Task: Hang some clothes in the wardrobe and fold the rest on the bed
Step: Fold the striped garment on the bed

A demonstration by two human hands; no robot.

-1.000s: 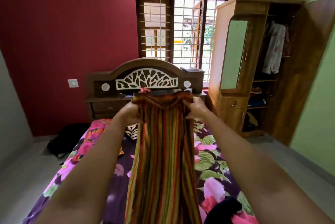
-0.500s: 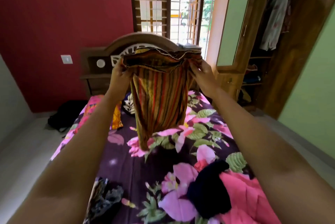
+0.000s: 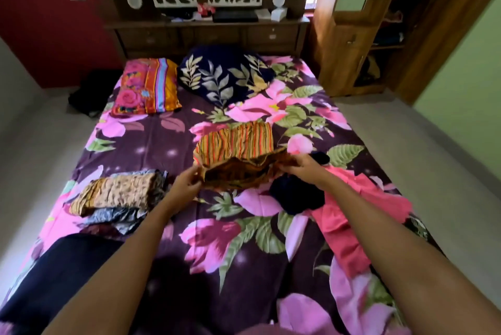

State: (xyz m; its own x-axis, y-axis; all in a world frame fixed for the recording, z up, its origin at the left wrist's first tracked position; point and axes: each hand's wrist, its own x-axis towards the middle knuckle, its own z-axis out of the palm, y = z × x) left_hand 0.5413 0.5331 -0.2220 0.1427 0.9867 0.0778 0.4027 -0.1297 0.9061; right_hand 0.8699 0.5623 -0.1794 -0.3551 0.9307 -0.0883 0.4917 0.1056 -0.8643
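A striped orange, red and green garment (image 3: pixel 235 142) lies folded over on the bed (image 3: pixel 151 142) with its floral purple sheet. My left hand (image 3: pixel 187 181) pinches the garment's near left corner and my right hand (image 3: pixel 298 165) pinches its near right corner, holding that brown inner edge just above the sheet. A stack of folded clothes (image 3: pixel 119 196) rests to the left of my left hand. A dark navy garment (image 3: pixel 296 195) and a pink garment (image 3: pixel 352 212) lie loose under my right forearm. The open wardrobe (image 3: pixel 379 25) stands at the back right.
Two pillows, a colourful striped one (image 3: pixel 146 86) and a navy leaf-print one (image 3: pixel 222 73), lie at the head of the bed. A dark cloth (image 3: pixel 54 275) covers the near left corner. A black bag (image 3: pixel 89 93) sits on the floor at the left.
The striped garment, held up high before, has come down onto the bed and now lies doubled over. Both hands dropped with it. My view tilted down toward the bed.
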